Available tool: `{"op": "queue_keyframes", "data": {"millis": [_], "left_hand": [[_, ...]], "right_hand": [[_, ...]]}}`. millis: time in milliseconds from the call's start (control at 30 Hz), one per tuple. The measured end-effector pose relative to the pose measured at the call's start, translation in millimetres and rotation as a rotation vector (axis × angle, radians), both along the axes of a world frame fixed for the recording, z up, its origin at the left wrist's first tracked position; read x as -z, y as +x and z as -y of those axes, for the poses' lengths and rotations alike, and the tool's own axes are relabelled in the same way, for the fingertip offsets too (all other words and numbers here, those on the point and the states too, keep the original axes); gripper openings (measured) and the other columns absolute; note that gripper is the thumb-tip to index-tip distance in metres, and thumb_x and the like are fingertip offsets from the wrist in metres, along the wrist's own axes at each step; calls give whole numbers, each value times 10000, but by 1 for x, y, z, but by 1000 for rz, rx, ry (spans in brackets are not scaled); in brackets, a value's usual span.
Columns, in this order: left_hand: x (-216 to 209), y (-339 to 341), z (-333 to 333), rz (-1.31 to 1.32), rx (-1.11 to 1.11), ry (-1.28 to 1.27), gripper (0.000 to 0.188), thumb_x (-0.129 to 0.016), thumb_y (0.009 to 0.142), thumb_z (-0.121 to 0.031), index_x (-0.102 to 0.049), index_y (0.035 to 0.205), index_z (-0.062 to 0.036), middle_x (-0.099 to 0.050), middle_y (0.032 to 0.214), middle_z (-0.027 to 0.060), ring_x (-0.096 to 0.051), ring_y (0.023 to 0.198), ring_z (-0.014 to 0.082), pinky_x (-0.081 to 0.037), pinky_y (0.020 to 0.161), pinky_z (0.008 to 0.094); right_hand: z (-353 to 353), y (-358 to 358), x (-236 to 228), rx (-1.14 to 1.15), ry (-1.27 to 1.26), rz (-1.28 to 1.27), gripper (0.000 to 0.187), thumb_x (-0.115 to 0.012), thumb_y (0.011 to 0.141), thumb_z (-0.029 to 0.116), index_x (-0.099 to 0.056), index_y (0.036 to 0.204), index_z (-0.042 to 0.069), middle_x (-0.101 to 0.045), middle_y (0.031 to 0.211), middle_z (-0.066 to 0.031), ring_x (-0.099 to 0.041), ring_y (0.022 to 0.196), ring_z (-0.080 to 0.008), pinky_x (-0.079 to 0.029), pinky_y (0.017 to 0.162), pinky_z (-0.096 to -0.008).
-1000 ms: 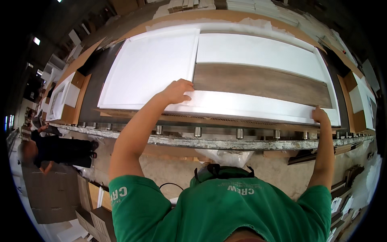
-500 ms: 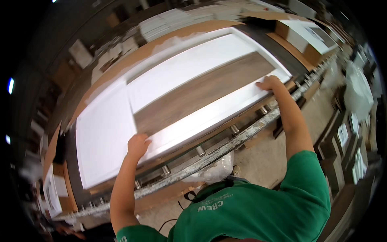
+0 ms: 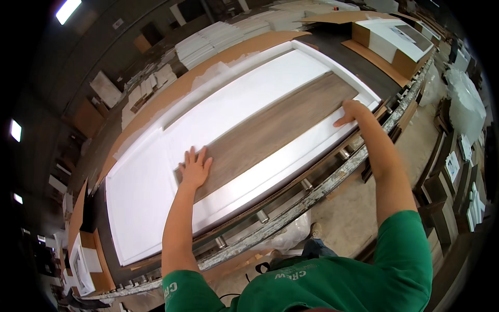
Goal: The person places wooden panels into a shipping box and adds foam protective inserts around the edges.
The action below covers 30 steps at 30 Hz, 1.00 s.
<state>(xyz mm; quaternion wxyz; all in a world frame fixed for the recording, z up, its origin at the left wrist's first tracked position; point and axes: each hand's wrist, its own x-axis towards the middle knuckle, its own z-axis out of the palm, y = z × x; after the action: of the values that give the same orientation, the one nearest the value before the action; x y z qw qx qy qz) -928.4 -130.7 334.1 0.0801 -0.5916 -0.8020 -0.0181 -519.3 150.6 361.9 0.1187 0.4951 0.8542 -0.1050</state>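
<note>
A long white panel piece (image 3: 140, 192) with raised edges lies flat in front of me, and a brown wood-grain board (image 3: 280, 122) is set along its inside. My left hand (image 3: 194, 167) lies with spread fingers on the left end of the brown board, beside the white section. Near the right end, my right hand (image 3: 353, 112) rests on the white near strip (image 3: 291, 162), close to the brown board's corner. Its thumb and fingers are apart, and no separate object shows in it. The undersides of both hands are hidden.
Beneath the piece are brown cardboard (image 3: 127, 140) and a roller conveyor with a worn metal rail (image 3: 291, 205). Another boxed white piece (image 3: 392, 44) stands farther right, and one (image 3: 86, 262) at the left. Clear plastic (image 3: 462, 99) and brown boards (image 3: 442, 203) lie at the right.
My left hand has moved from the near edge up onto the brown board, its fingers now spread. My right hand stays near the right end. The view has shifted slightly.
</note>
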Motion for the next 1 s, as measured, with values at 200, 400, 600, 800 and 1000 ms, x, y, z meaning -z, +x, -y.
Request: {"op": "queue_keyframes", "data": {"millis": [200, 400, 600, 800, 1000], "left_hand": [[-16, -1, -66, 63, -298, -284, 458, -309, 824, -429, -358, 1203, -176, -295, 1249, 163, -279, 1147, 311, -204, 895, 527], [7, 44, -132, 21, -84, 11, 519, -311, 815, -451, -347, 1207, -113, -293, 1253, 165, -287, 1147, 303, -237, 879, 526], [-37, 80, -165, 110, -11, -34, 468, -440, 800, -347, -394, 1162, -53, -363, 1215, 146, -328, 1129, 288, -278, 907, 405], [-160, 290, -129, 573, 905, 783, 281, -355, 856, -152, -506, 975, 52, -515, 1030, 163, -508, 915, 247, -367, 847, 326], [-200, 342, -16, 559, 1343, 1947, 363, -329, 813, -352, -427, 853, -4, -396, 824, 110, -402, 855, 250, -328, 767, 331]], "right_hand": [[-6, 0, 1, -19, 7, 115, 733, -644, 435, 606, -583, 878, 25, -594, 818, -136, -558, 813, -288, -420, 722, -387], [-22, -6, 22, -90, -14, 195, 756, -574, 507, 640, -554, 988, 57, -580, 897, -106, -539, 871, -307, -348, 793, -523], [-4, -7, 1, 8, 37, 56, 665, -643, 476, 562, -569, 995, 153, -580, 884, -95, -503, 887, -361, -325, 825, -524], [-13, 53, 4, 220, 205, 35, 303, -589, 629, 374, -617, 859, 179, -592, 843, -28, -533, 832, -245, -371, 726, -455], [33, 0, 8, -105, 729, -834, 210, -522, 697, 250, -543, 797, 66, -491, 950, -102, -417, 914, -254, -295, 807, -404]]}}
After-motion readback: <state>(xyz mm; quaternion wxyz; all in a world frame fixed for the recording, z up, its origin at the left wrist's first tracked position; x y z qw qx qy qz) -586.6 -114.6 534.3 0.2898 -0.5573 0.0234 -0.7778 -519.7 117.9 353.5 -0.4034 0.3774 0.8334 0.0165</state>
